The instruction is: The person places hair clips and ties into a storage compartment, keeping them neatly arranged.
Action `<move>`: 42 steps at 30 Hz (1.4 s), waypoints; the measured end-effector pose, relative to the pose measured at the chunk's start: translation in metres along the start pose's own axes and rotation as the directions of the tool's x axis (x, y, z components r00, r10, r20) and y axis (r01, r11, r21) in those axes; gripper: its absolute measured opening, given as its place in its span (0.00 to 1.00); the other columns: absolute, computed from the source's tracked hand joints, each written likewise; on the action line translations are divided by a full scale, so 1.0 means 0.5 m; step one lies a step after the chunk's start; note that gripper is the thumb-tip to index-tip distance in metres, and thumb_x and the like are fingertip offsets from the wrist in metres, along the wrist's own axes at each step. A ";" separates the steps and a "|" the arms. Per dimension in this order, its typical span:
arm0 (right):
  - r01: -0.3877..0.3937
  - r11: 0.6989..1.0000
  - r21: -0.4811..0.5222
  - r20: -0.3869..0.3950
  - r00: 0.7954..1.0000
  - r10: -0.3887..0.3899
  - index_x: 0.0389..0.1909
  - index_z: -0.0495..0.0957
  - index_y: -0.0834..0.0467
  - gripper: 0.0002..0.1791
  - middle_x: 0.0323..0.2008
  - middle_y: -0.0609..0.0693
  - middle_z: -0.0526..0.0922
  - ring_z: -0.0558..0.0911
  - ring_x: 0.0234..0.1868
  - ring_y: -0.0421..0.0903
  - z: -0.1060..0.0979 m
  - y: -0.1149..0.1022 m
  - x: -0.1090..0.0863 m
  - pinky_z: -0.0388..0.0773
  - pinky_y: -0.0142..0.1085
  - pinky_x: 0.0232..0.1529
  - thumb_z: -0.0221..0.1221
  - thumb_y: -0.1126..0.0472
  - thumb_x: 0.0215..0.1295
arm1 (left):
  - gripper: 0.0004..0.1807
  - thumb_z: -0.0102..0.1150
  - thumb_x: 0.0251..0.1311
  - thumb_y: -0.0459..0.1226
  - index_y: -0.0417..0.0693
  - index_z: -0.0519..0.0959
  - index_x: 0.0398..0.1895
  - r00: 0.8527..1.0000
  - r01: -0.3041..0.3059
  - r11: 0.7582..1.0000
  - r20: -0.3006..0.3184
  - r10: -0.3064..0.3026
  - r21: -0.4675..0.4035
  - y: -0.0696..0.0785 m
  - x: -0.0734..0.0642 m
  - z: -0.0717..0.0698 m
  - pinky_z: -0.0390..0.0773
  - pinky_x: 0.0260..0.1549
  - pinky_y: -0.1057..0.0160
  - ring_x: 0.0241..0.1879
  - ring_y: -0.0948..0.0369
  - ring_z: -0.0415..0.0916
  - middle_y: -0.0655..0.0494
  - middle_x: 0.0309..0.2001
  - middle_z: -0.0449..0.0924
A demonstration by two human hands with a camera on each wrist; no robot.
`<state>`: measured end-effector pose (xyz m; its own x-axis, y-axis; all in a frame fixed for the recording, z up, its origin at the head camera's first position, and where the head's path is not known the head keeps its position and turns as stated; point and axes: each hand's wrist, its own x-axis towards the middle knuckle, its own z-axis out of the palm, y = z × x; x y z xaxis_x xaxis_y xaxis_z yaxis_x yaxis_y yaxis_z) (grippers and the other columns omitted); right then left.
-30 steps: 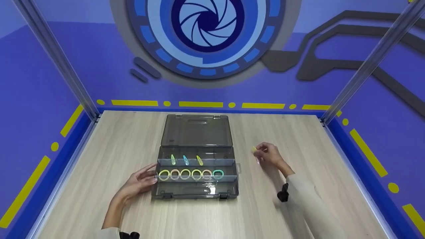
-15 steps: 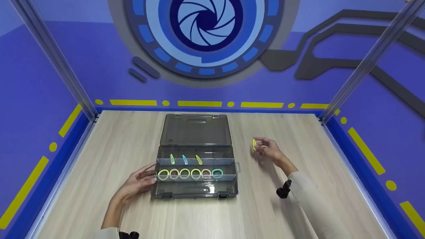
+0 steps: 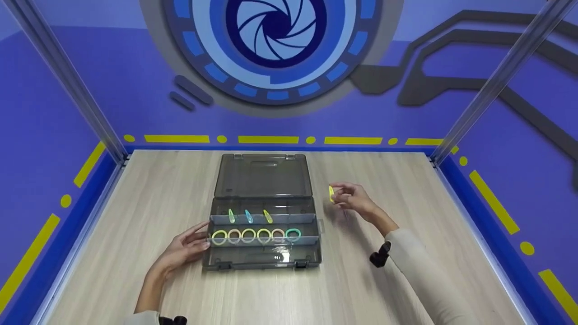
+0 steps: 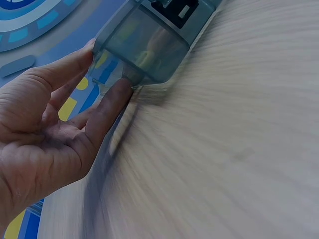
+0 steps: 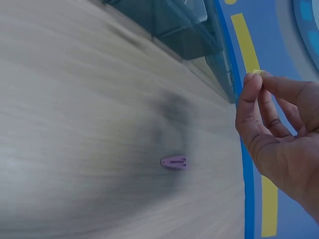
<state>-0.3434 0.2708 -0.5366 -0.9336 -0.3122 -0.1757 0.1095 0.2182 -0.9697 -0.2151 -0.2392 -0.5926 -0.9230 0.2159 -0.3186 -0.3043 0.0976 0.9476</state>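
My right hand [image 3: 354, 198] pinches a yellow snap hair clip [image 3: 331, 194] between thumb and fingertips, above the table to the right of the box; only its tip [image 5: 258, 72] shows in the right wrist view. With fingers mostly straight, my left hand [image 3: 180, 250] touches the left end of a grey translucent divided box [image 3: 262, 267], which lies with its lid [image 3: 264, 177] folded back. Its back compartment holds a green clip [image 3: 231, 216], a blue clip [image 3: 249, 216] and a yellow-green clip [image 3: 268, 216]. Several coloured hair ties [image 3: 293, 235] line the middle compartment.
A purple hair clip [image 5: 174, 162] lies on the wooden table [image 3: 361, 280] beneath my right hand. Blue panelled walls [image 3: 81, 90] and metal posts [image 3: 487, 95] enclose the table at the back and sides.
My right hand has moved left toward the box with the yellow hair clip, which has turned more upright in its fingers. The left hand has stayed on the box's end.
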 end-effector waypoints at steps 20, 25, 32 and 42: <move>0.073 0.989 -0.129 0.134 0.989 -0.056 0.65 0.75 0.64 0.22 0.40 0.47 0.81 0.83 0.39 0.44 0.128 -0.047 0.034 0.82 0.33 0.39 0.59 0.68 0.71 | 0.43 0.64 0.69 0.40 0.49 0.54 0.82 0.999 -0.015 1.000 0.029 0.015 -0.012 -0.007 -0.006 -0.004 0.80 0.56 0.62 0.61 0.61 0.76 0.33 0.74 0.62; 0.116 0.983 -0.140 0.170 0.981 -0.092 0.63 0.76 0.64 0.20 0.39 0.49 0.84 0.82 0.37 0.41 0.157 -0.047 0.048 0.82 0.36 0.41 0.59 0.69 0.72 | 0.43 0.64 0.69 0.39 0.48 0.53 0.82 0.999 -0.022 1.000 0.038 0.022 -0.019 -0.008 -0.003 -0.006 0.80 0.54 0.65 0.59 0.64 0.77 0.33 0.74 0.62; 0.157 0.974 -0.161 0.214 0.969 -0.121 0.63 0.76 0.67 0.20 0.41 0.62 0.86 0.86 0.39 0.47 0.197 -0.044 0.068 0.85 0.36 0.41 0.58 0.71 0.71 | 0.42 0.64 0.69 0.38 0.48 0.54 0.82 1.000 -0.020 1.000 0.024 0.021 -0.019 -0.004 -0.002 -0.005 0.80 0.55 0.64 0.60 0.62 0.77 0.34 0.73 0.63; 0.161 0.953 -0.257 0.179 0.977 -0.117 0.54 0.79 0.76 0.18 0.37 0.74 0.85 0.82 0.29 0.38 0.248 -0.032 0.090 0.81 0.28 0.32 0.58 0.81 0.62 | 0.42 0.65 0.68 0.40 0.50 0.56 0.81 1.000 -0.003 1.000 0.003 0.003 0.008 -0.001 -0.004 -0.004 0.79 0.60 0.57 0.63 0.60 0.75 0.35 0.74 0.63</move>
<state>-0.3449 0.1386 -0.5498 -0.8639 -0.4959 -0.0882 -0.1338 0.3947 -0.9090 -0.2137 -0.2415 -0.5923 -0.9231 0.2195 -0.3157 -0.2993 0.1051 0.9484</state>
